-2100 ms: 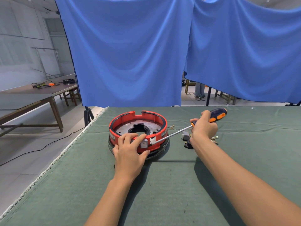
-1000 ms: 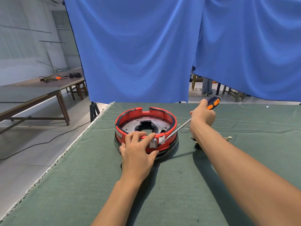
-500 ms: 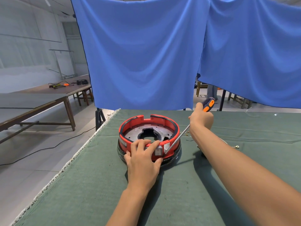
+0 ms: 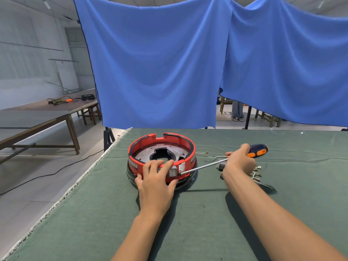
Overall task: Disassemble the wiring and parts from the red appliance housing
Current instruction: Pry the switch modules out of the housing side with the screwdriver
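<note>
Green cloth surface (image 4: 207, 213), blue drapes behind. Red housing (image 4: 162, 157) sits near the surface's left edge. Since a second ago the screwdriver (image 4: 207, 165) has dropped from a steep angle to nearly flat; its tip now sits at the housing's front wall beside the white switch (image 4: 172, 172). Probably levering the switch out rather than unscrewing. Left hand (image 4: 156, 178) clamps over the near rim, fingers curled inside, thumb low. Right hand (image 4: 239, 161) grips the handle, arm extended. Loose wires (image 4: 209, 155) and terminals (image 4: 257, 175) lie to the right.
</note>
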